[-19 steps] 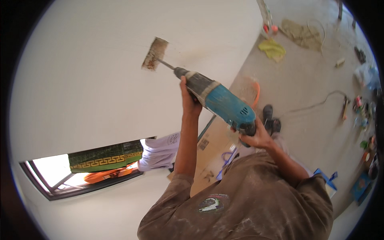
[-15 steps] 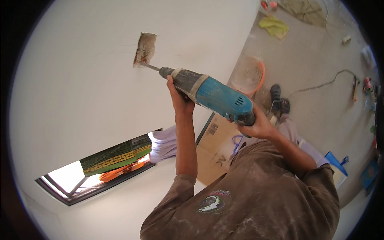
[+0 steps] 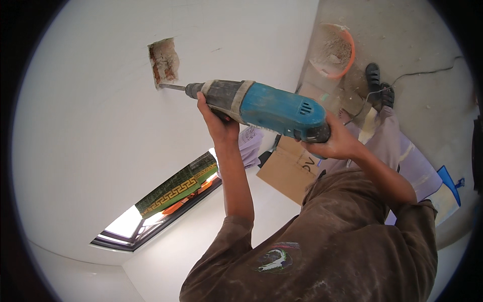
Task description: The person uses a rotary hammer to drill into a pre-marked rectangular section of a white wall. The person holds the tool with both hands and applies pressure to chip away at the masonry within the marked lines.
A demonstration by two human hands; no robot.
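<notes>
A blue and black demolition hammer [image 3: 282, 108], dusty all over, is held across the front of me at the white wall. My left hand [image 3: 219, 126] grips its underside near the black front section. Around the rear handle, my right hand [image 3: 336, 138] is closed. A chisel bit [image 3: 173, 87] runs from the nose of the tool to the lower edge of a rough rectangular hole [image 3: 165, 60]. Broken plaster and reddish brick show inside that hole. The fingers of both hands are partly hidden behind the tool.
On the floor by the wall stands an orange bucket [image 3: 350, 55] holding grey rubble. A cable [image 3: 427, 73] trails across the floor past my sandalled feet [image 3: 380, 83]. Below the tool is a cardboard box [image 3: 284, 168]. A window [image 3: 166, 206] opens in the wall at lower left.
The view has shifted. The chisel tip has moved along the hole's lower edge toward its left corner, and the hammer lies more level in the picture. Both hands keep their hold.
</notes>
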